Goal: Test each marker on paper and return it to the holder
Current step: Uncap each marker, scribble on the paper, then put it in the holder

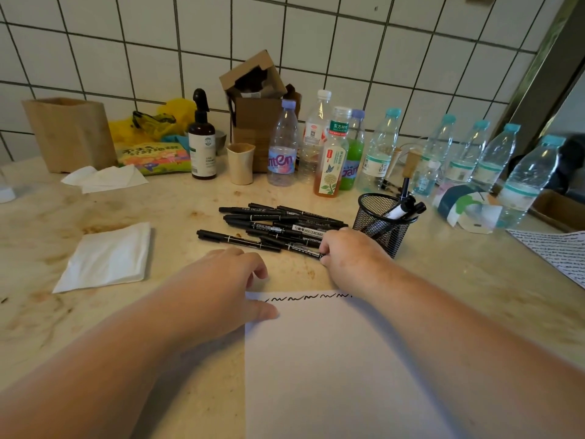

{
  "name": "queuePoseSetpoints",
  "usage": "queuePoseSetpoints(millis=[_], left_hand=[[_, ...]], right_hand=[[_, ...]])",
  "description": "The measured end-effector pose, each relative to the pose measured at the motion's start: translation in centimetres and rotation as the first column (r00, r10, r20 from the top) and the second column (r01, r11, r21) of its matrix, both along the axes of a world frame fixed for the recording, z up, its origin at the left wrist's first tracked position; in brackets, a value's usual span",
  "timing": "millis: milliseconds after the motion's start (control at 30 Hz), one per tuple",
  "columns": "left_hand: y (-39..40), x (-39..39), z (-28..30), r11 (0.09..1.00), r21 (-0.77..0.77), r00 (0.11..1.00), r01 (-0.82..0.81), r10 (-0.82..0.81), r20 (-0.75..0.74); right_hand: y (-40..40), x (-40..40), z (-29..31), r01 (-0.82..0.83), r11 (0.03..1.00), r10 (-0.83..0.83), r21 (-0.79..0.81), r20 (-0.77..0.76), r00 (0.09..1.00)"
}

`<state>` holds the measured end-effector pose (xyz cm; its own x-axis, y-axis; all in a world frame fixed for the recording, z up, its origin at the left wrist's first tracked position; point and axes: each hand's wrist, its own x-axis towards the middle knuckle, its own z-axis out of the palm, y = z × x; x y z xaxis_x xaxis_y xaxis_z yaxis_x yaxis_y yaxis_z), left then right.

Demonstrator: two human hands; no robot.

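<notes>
Markers (278, 228): our right hand (349, 250) pinches one from the pile; our left hand (234, 280), fingers relaxed, presses the paper's (332, 369) top-left corner.

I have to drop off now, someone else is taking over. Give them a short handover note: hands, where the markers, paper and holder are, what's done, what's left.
Left hand: presses the paper at its top left corner.
Right hand: fingers curled on a marker at the near edge of the marker pile.
Mesh holder: right of the pile, a few markers in it.
Done: a row of black squiggles along the paper's top edge.
Left: test the pile, one by one, and drop each in the holder.
</notes>
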<state>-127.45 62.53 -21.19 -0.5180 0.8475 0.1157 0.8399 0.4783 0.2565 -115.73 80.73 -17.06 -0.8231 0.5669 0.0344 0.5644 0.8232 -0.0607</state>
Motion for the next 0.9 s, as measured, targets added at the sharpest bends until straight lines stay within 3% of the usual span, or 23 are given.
queuePoseSetpoints(millis=[200,400,567,733,900], left_hand=[[-0.1,0.2,-0.3,0.996,0.038,0.995,-0.084,0.081,0.065],[0.0,0.5,-0.1,0.989,0.077,0.988,-0.13,0.122,0.095],[0.4,0.3,0.2,0.972,0.158,0.979,-0.175,0.155,0.129],[0.5,-0.1,0.2,0.957,0.187,0.972,-0.223,0.205,0.115],[0.6,0.7,1.1,0.949,0.287,0.991,-0.128,0.113,0.069]], right_hand=[[0.3,2.9,0.8,0.042,0.999,-0.043,-0.021,-0.056,0.998],[2.4,6.2,0.4,0.037,0.961,-0.117,-0.273,-0.284,0.952],[4.0,7.0,-1.9,-0.196,0.777,-0.229,-0.598,-0.559,0.797],[4.6,7.3,-1.6,-0.358,0.644,-0.336,-0.676,-0.67,0.662],[3.8,7.2,-1.3,-0.481,0.565,-0.314,-0.67,-0.714,0.626]])
